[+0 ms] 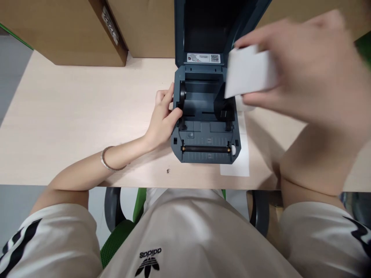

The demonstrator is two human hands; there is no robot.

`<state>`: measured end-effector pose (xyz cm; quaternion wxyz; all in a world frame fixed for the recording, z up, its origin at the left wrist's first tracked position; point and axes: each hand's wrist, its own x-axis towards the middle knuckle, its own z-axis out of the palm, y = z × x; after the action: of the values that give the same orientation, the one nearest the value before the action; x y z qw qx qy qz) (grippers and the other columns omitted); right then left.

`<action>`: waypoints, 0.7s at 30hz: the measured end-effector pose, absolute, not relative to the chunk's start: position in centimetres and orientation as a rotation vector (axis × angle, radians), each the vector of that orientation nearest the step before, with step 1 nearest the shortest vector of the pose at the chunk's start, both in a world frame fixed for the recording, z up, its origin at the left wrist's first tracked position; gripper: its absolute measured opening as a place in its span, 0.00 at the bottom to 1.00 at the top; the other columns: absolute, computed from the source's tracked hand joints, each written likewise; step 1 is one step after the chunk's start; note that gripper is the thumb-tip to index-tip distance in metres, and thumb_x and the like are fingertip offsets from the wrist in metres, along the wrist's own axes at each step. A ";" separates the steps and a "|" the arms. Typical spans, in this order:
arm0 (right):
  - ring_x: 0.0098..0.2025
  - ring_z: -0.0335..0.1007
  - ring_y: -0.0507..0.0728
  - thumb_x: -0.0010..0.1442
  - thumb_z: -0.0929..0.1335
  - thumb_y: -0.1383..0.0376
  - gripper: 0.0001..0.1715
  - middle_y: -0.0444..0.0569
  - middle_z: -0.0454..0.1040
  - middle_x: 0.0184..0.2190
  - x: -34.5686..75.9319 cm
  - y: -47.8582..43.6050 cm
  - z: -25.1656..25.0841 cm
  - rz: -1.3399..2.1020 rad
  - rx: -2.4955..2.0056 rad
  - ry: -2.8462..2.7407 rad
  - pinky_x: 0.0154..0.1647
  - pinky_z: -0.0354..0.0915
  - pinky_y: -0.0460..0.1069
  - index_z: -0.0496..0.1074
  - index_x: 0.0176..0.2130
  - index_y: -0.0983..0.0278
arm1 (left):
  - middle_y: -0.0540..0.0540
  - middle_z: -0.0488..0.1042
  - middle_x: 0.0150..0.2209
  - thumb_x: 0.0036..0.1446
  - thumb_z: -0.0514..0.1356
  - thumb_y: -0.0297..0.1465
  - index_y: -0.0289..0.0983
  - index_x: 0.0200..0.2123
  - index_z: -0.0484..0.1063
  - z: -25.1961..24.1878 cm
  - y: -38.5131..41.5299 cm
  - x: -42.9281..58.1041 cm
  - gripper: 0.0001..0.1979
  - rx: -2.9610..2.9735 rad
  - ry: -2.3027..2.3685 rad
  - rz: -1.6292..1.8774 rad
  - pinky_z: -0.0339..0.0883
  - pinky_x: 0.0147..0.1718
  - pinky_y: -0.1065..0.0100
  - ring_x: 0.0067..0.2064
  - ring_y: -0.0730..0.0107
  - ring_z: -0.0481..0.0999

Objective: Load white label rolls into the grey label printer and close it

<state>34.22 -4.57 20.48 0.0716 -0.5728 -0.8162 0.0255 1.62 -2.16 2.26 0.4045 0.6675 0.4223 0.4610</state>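
A dark blue-grey label printer (pixel 199 131) stands on the table with its lid (pixel 208 27) raised, its inner bay and black roller in view. My left hand (pixel 164 119) grips the printer's left side, thumb over the edge. Above the printer's right side, my right hand (pixel 313 73) holds a white block-like stack (pixel 246 71) between thumb and fingers; the hand is blurred. Part of a white sheet (pixel 236 166) lies under the printer's right side.
Cardboard boxes (pixel 72 31) stand along the back of the pale wooden table (pixel 72 116). A small dark scrap (pixel 168 170) lies near the front edge. A chair with black armrests (pixel 113 208) is below.
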 end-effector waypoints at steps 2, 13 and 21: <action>0.71 0.81 0.78 0.77 0.70 0.67 0.36 0.60 0.84 0.65 29.3 -5.5 20.0 -0.248 -1.520 -2.684 0.81 0.67 0.79 0.74 0.80 0.57 | 0.42 0.75 0.59 0.72 0.72 0.59 0.54 0.73 0.83 1.8 -1.8 1.5 0.33 1.722 1.033 1.174 0.81 0.73 0.48 0.70 0.44 0.75; 0.60 0.80 0.70 0.86 0.56 0.59 0.38 0.63 0.85 0.55 28.6 -7.0 17.9 -0.257 -1.464 -2.757 0.77 0.67 0.67 0.74 0.81 0.66 | 0.43 0.74 0.58 0.76 0.68 0.62 0.54 0.77 0.80 0.6 -1.1 1.4 0.35 1.827 0.954 1.222 0.79 0.75 0.44 0.68 0.44 0.79; 0.57 0.87 0.71 0.81 0.61 0.59 0.39 0.64 0.88 0.62 31.6 -6.9 17.7 -0.309 -1.190 -2.695 0.59 0.73 0.65 0.71 0.83 0.66 | 0.43 0.74 0.58 0.77 0.66 0.60 0.55 0.79 0.77 0.5 -1.2 1.6 0.35 1.834 1.017 1.189 0.77 0.78 0.41 0.71 0.42 0.78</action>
<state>31.61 -6.89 17.75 0.0895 -0.4001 -0.9062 -0.1040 1.63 -1.17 0.54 0.3576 0.7104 0.3940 0.4606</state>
